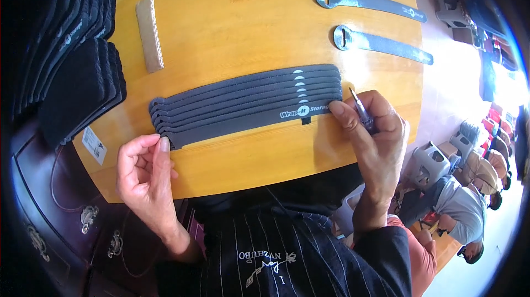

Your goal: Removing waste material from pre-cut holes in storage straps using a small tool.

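1. Lying along the front edge of the wooden table [243, 32]: row of overlapped dark gray fabric straps [243, 96], with slotted rounded ends to the left and white print toward the right.
2. With the left hand [144, 172], pinching between thumb and index finger the slotted end of the nearest strap [232, 125], close to the front edge.
3. With the right hand [381, 137], gripping a small pointed metal tool [361, 110], tip directed toward the back edge; thumb at the right end of the nearest strap, but impossible to tell if pressing it.
4. Showing under this strap, near its right end: small black tab [306, 121].
5. Placed apart near the right edge: three single straps [386, 48], slotted heads to the left.
6. Piled at the left edge: black straps [66, 37]; just right of them, narrow cardboard strip [150, 34].
7. Visible near the front-left corner: white label [94, 145].
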A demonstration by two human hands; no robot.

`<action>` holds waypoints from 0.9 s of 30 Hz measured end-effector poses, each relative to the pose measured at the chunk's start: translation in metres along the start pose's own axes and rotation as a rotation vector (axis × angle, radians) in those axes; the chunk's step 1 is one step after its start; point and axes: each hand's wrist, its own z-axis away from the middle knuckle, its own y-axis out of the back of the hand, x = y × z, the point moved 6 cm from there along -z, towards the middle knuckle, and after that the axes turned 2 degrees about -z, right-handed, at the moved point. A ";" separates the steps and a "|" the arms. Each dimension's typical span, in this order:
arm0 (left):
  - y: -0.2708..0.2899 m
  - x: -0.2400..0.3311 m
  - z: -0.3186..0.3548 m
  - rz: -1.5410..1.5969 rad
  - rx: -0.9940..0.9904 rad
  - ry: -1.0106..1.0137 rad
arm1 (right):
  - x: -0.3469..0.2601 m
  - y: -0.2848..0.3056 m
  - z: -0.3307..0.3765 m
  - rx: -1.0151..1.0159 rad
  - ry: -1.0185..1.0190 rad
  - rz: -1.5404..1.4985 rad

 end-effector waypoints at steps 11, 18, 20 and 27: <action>-0.001 0.002 -0.001 0.023 -0.022 0.038 | -0.001 -0.004 -0.005 -0.038 -0.027 -0.026; 0.000 0.002 -0.004 0.087 -0.068 0.089 | 0.000 -0.008 -0.008 -0.101 -0.040 -0.201; 0.004 0.001 -0.005 0.101 -0.104 0.063 | 0.001 -0.008 -0.007 -0.086 -0.043 -0.155; -0.011 0.019 0.016 0.327 -0.202 -0.004 | -0.040 -0.011 0.016 -0.049 0.187 0.059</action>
